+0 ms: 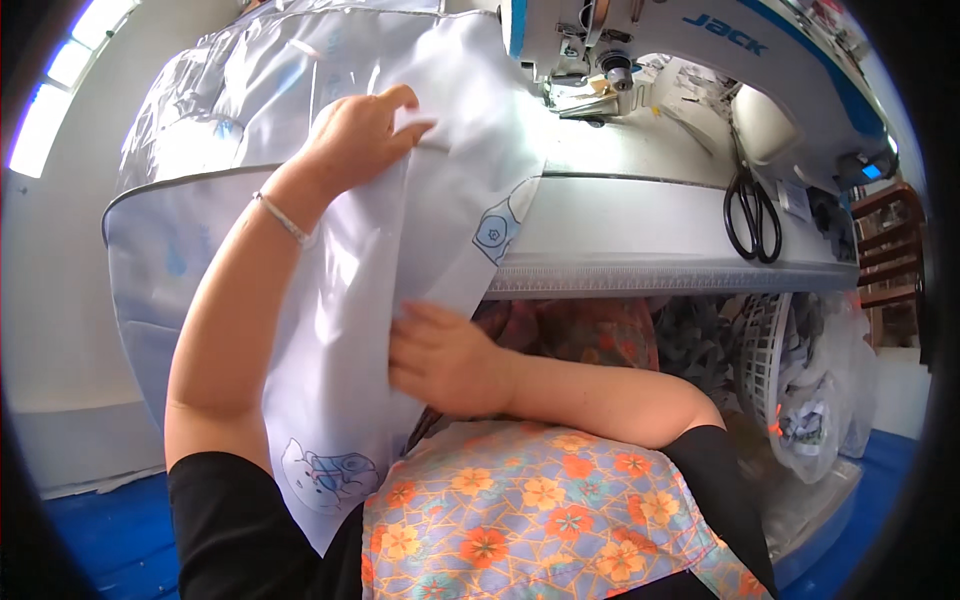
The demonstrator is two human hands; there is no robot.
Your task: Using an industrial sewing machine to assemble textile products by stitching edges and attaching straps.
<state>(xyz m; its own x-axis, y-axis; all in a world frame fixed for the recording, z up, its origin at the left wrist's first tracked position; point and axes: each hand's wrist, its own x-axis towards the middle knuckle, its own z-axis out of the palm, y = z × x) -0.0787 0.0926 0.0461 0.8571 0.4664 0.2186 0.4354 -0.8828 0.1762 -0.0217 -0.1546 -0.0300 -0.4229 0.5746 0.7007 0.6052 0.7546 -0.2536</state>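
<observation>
A large sheet of smooth white cloth [330, 270], printed with blue cartoon figures, hangs over the table's front edge and down to my lap. My left hand [365, 135] is at its upper part, fingers curled and thumb pointing right, closed on the cloth, which hangs in a long fold below it. Lower down, my right hand [450, 360] is blurred. Its fingers stretch leftward against the fold's edge, and their tips are partly hidden. Right of the cloth stands a white and blue sewing machine [680, 40], its presser area beyond the cloth's edge.
Black-handled scissors [752, 215] lie at the table's front right, with tweezers [685, 130] nearby. A ruler strip [640, 280] runs along the table edge. Below are a white basket [765, 350] and a plastic bag of scraps [810, 420]. Shiny clear plastic [230, 110] lies at far left.
</observation>
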